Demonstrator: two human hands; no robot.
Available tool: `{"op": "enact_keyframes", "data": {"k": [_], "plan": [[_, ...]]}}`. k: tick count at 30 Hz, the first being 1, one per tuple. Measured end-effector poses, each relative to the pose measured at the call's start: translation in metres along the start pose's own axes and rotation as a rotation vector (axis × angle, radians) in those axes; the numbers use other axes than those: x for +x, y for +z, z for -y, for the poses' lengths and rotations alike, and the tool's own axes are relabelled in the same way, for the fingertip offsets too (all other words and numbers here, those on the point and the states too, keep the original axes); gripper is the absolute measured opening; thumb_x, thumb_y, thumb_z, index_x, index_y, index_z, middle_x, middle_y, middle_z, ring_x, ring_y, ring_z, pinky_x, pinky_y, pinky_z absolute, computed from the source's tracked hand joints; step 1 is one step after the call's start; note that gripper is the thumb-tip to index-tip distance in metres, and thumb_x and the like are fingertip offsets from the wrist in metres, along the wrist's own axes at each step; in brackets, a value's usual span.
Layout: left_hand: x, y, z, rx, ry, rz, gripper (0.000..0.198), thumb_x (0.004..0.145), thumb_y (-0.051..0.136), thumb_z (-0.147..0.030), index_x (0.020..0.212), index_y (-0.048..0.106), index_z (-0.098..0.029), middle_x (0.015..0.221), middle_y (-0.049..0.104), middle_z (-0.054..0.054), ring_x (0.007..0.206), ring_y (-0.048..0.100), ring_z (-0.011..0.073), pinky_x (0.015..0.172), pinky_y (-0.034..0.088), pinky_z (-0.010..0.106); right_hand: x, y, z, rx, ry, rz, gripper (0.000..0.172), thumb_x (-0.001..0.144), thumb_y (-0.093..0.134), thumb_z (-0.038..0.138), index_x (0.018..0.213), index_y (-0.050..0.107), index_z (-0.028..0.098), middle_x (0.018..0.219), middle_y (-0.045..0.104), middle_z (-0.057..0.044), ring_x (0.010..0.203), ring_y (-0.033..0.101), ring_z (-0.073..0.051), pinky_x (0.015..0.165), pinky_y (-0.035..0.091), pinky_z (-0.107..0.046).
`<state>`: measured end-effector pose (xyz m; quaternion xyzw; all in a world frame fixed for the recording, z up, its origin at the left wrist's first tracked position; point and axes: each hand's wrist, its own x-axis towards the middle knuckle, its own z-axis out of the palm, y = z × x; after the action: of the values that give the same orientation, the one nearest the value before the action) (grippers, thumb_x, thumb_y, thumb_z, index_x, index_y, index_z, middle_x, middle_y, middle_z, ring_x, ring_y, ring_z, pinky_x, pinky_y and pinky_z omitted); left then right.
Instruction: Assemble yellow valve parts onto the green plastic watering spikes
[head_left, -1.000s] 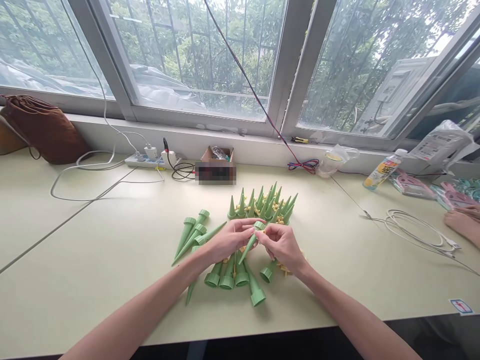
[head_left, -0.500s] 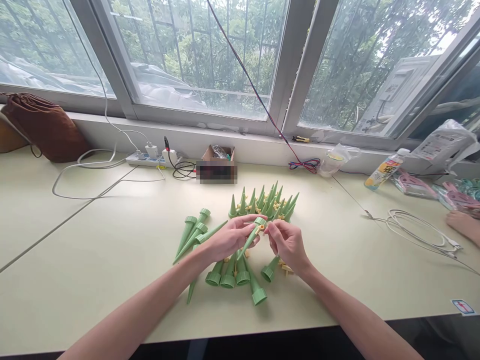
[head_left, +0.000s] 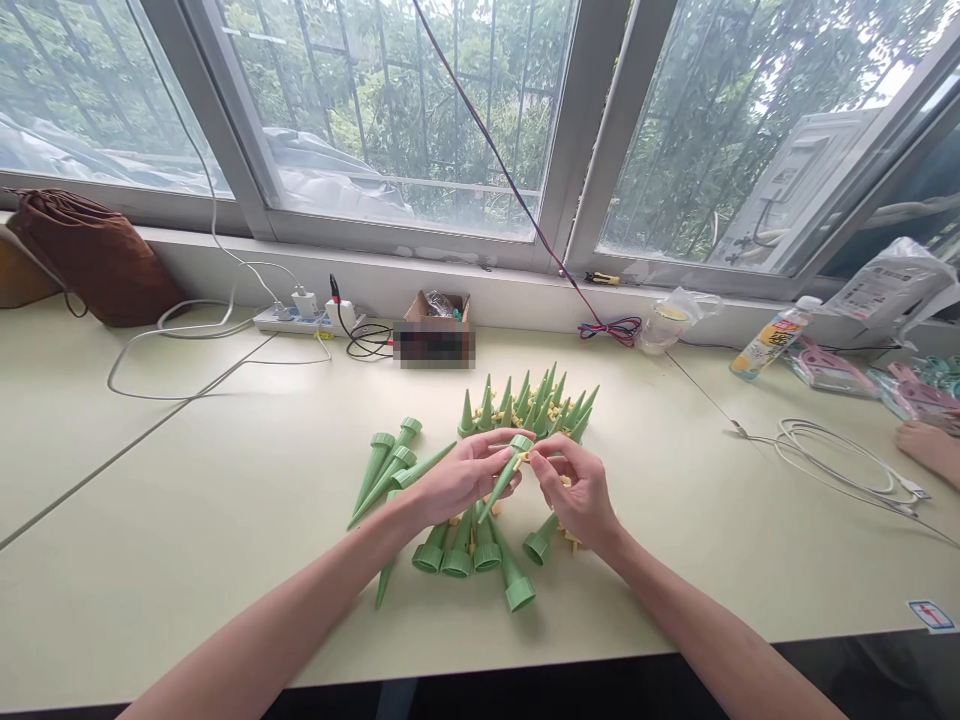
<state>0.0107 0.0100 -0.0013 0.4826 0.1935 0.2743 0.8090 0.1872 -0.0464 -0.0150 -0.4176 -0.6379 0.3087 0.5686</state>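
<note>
My left hand is closed round a green plastic cone spike, its wide cap end up and its tip pointing down and left. My right hand pinches a small yellow piece right at the cone's cap. Below my hands several green cones lie on the pale table with their caps towards me. To the left lies another loose group of cones. Behind my hands a cluster of cones stands upright, tips up, with yellow bits among them.
A brown bag, a power strip with white cables and a small cardboard box line the window sill side. A bottle, plastic bags and a white cable coil lie at the right. Another person's hand rests at the right edge.
My right hand drew slightly away from the cone's cap, then came back to it with the small yellow piece pinched. The left hand kept hold of the cone.
</note>
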Motion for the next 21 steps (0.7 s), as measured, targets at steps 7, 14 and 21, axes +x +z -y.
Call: {"op": "enact_keyframes", "data": {"k": [7,14,21], "plan": [[0.002,-0.008,0.002,0.405,0.134,-0.213,0.036,0.089,0.065,-0.043,0.112,0.057,-0.018,0.092,0.062,0.004,0.074,0.062,0.0136,0.067,0.049,0.025,0.002,-0.003,-0.007,-0.091,0.071,-0.061,0.021,0.097,0.053,0.038,0.093,0.060,0.019,0.072,0.056,0.001,0.043,0.047,-0.007,0.038,0.036,-0.022],[0.003,-0.008,0.007,0.867,0.264,-0.346,0.029,0.090,0.060,-0.043,0.103,0.057,-0.017,0.073,0.062,0.000,0.061,0.061,0.0148,0.056,0.050,0.024,0.008,-0.014,-0.011,-0.258,0.017,-0.105,0.024,0.097,0.052,0.039,0.088,0.061,0.018,0.067,0.054,0.001,0.051,0.051,-0.011,0.045,0.040,-0.023],[0.002,-0.008,0.011,1.204,0.346,-0.381,0.026,0.091,0.059,-0.041,0.100,0.065,-0.018,0.071,0.062,0.001,0.058,0.054,0.0137,0.061,0.047,0.026,0.011,-0.020,-0.014,-0.359,-0.036,-0.065,0.025,0.098,0.050,0.036,0.085,0.060,0.018,0.069,0.058,0.000,0.054,0.051,-0.012,0.052,0.042,-0.025]]}}
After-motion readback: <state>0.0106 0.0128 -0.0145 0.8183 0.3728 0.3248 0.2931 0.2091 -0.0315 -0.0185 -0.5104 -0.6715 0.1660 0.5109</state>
